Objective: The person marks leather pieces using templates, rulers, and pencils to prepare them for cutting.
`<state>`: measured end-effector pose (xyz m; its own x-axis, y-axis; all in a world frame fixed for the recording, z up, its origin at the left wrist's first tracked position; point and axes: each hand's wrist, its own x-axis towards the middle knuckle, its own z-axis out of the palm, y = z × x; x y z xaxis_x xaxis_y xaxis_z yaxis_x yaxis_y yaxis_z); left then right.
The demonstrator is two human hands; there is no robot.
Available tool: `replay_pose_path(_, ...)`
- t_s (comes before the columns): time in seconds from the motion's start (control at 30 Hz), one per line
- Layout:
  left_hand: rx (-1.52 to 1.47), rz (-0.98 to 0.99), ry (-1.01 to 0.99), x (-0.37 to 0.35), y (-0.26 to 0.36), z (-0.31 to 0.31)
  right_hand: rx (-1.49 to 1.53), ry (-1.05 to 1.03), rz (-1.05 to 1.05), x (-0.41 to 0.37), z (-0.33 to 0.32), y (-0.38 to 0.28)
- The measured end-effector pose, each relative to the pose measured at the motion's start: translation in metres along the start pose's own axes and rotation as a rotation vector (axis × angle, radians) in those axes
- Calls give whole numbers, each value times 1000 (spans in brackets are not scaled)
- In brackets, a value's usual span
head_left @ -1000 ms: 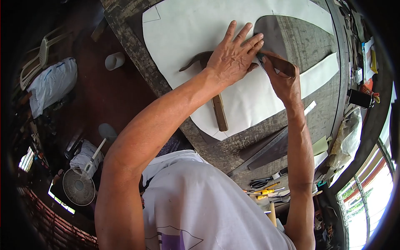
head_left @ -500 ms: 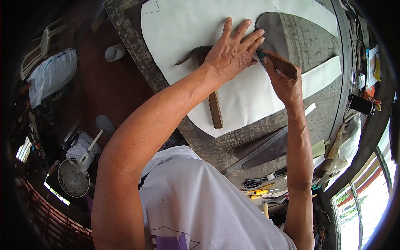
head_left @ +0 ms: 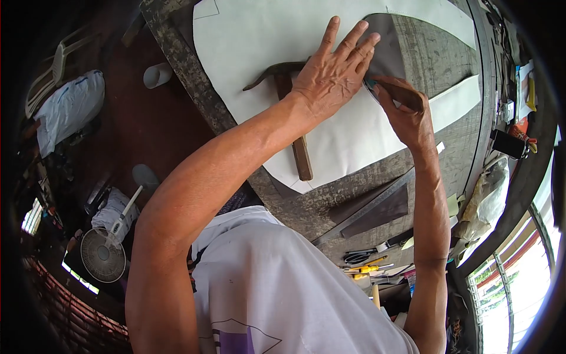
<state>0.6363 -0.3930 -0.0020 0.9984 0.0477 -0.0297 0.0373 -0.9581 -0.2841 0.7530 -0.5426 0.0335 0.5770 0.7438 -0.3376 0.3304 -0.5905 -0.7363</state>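
My left hand lies with fingers spread on a large white sheet, beside the edge of a curved opening in it. Under my left wrist is a hammer with a wooden handle and a curved dark head. My right hand is closed around a brown wooden-looking tool, whose tip meets the sheet's edge just below my left fingers. Dark material shows inside the opening, over the worn table.
Near my body lie a metal ruler, a dark triangular piece, scissors and yellow-handled tools. A phone-like black object and plastic bag are at the right. A fan stands lower left.
My right hand and its tool have shifted slightly down along the sheet's edge. My left hand stays on the sheet, its fingers a little more spread. The whole view has moved slightly.
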Motion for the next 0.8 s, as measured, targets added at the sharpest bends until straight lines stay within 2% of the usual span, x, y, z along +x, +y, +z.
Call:
replay_pose_path(0.1, -62, -12, 86, -8, 11, 2, -12, -15, 52, 2, -3, -3)
replay_pose_path(0.2, -376, -80, 27, -17, 29, 7, -29, -22, 57, 2, -1, -4)
replay_pose_path(0.3, -421, -108, 39, -19, 35, 14, -54, -24, 34, -1, -1, 2)
replay_pose_path(0.8, -238, -85, -39, -19, 38, 12, 26, -73, 43, -12, -8, 6)
